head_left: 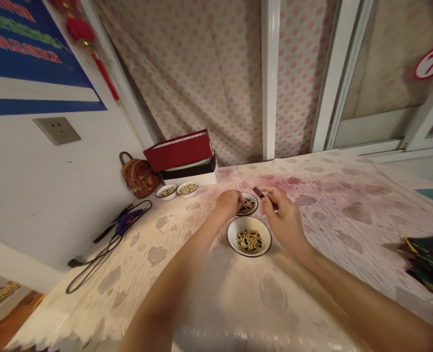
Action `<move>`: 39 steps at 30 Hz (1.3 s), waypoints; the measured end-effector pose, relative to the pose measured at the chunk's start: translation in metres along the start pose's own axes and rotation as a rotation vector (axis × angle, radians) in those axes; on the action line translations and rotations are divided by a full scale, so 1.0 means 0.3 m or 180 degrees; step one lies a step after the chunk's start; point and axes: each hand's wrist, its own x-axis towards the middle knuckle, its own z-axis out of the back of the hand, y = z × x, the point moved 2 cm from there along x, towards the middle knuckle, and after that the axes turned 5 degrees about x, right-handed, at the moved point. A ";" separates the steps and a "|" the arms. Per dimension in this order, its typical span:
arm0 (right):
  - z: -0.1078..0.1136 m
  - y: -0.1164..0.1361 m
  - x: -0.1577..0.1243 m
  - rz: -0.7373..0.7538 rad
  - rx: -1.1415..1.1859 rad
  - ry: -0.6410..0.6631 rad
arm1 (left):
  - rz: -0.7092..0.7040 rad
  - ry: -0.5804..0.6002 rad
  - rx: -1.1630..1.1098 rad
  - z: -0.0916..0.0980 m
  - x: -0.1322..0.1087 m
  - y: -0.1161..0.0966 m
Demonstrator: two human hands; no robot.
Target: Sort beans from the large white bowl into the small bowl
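Observation:
A small white bowl (252,211) with a dark rim holds dark and pale beans. My left hand (231,202) is at its left edge, fingers closed in a pinch over the beans; what they hold, if anything, is too small to tell. Just right of that bowl, my right hand (279,210) grips a short dark reddish-brown stick (259,193) between thumb and fingers. Nearer to me stands a larger white bowl (232,238) with yellowish and black beans in it, touched by neither hand.
Two small bowls of beans (167,195) (187,193) stand at the back left, before stacked boxes (180,154) and a brown mini backpack (139,176). A blue glue gun (127,221) with a looping cord lies left. Dark green cloth (431,259) lies right.

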 end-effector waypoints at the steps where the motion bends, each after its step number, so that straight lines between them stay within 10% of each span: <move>1: -0.001 0.000 -0.001 0.0012 -0.0005 -0.0003 | 0.0009 -0.0052 -0.0031 0.001 -0.002 0.005; 13: -0.018 0.005 -0.013 -0.0024 0.0084 0.0181 | 0.0618 0.0027 -0.4753 0.019 -0.179 -0.019; 39: -0.027 0.010 -0.026 -0.0008 -0.0158 0.0288 | 0.0558 -0.0064 -0.4752 0.037 -0.218 -0.039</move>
